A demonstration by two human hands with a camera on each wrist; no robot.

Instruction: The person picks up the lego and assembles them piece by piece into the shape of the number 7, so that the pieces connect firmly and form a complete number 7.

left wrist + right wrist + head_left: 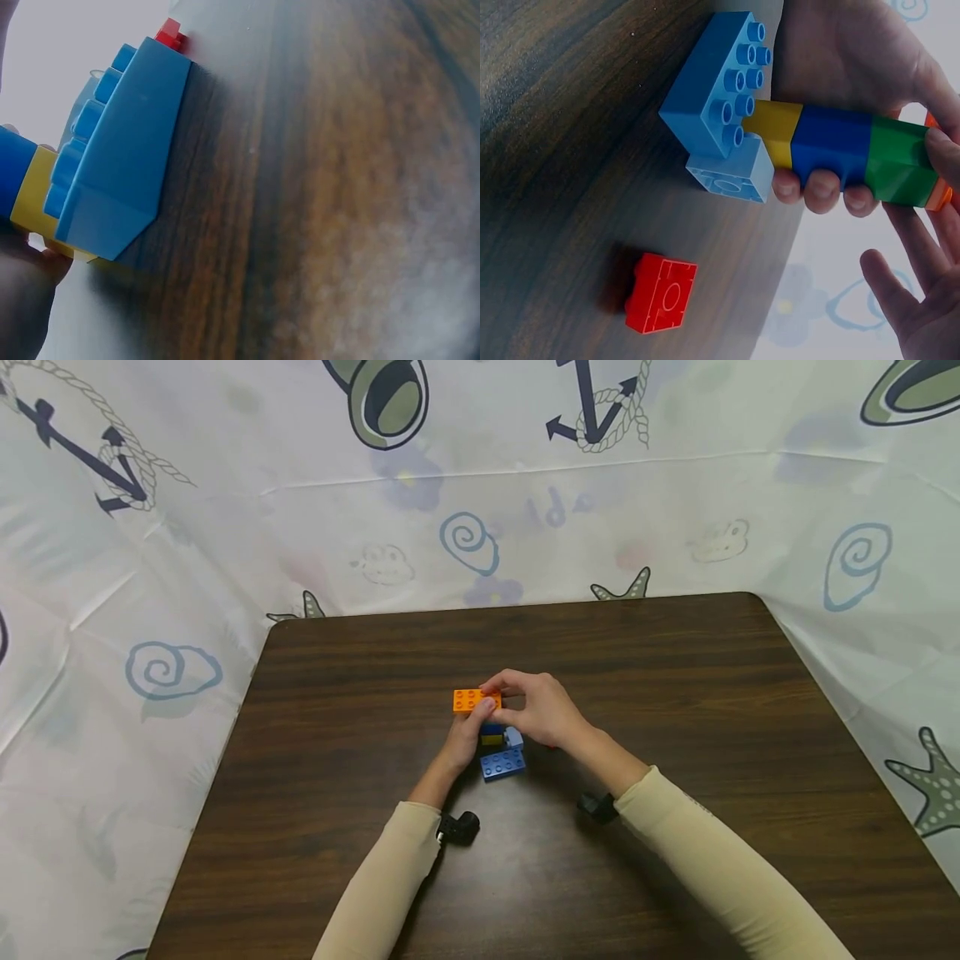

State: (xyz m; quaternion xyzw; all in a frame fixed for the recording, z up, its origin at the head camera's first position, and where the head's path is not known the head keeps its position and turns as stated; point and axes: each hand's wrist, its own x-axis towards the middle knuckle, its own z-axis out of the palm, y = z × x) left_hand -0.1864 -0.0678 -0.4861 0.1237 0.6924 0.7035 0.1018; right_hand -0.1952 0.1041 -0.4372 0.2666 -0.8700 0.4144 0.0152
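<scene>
Right wrist: L hand [844, 64] grips smooth, boxy plstc brick stack [832, 146]; R hand [934, 311] by orange brick [938, 194], grip unclear.

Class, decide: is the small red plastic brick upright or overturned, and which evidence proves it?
Overturned: in the right wrist view, the small red plastic brick exposes its hollow underside, which standing upright would hide.

Dark wood-grain table [337, 710] under left hand [459, 739] and right hand [551, 710] — far corners rounded, soft pale sheen [480, 868] on near side of hands. Beyond hands, white printed sheet [262, 410] with horizontal crease, continuing down both sides — navy anchor [587, 397] and blue spiral shell [469, 543] ahead, second anchor [82, 453] far left, grey-green starfish [935, 783] well right.
</scene>
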